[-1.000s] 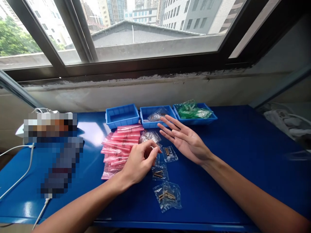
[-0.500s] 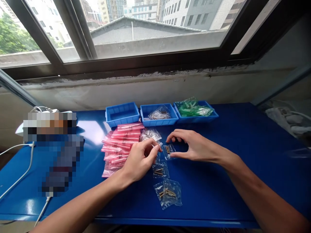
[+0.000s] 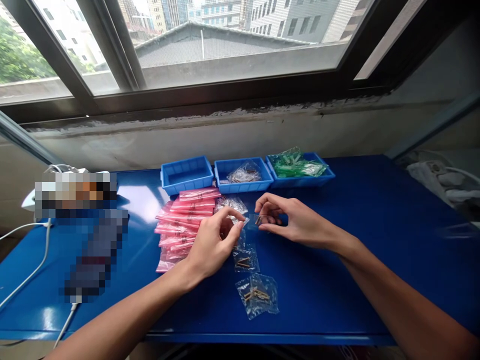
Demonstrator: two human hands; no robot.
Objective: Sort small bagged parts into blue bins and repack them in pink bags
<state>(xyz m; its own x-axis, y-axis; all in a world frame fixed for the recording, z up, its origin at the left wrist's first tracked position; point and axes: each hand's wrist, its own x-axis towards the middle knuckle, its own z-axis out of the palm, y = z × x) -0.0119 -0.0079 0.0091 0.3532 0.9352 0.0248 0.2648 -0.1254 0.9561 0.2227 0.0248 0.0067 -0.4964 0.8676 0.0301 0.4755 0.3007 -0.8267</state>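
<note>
My left hand (image 3: 215,237) is closed, its thumb and index finger pinching the edge of a clear plastic bag that is mostly hidden by the hand. Facing it, my right hand (image 3: 290,217) has its fingers curled round a small clear bag of screws (image 3: 258,220), dark and brass-coloured. Below the hands lies another clear bag with thin brass-coloured screws (image 3: 244,262). Closer to the table's front are overlapping clear bags with more screws (image 3: 258,295). Pink plastic bags (image 3: 176,227) lie fanned out left of my left hand, and a clear packet pile (image 3: 232,204) sits just behind it.
Along the back stand an empty blue bin (image 3: 187,187), a blue bin (image 3: 245,188) with clear packets, and a blue bin (image 3: 328,175) with green bags. A blurred dark object (image 3: 99,255) with a white cable (image 3: 67,325) lies left on the blue table (image 3: 337,310).
My right hand has closed round the small bag of screws, which has risen slightly off the table. My left hand keeps its pinch nearly in place. The view has shifted slightly.
</note>
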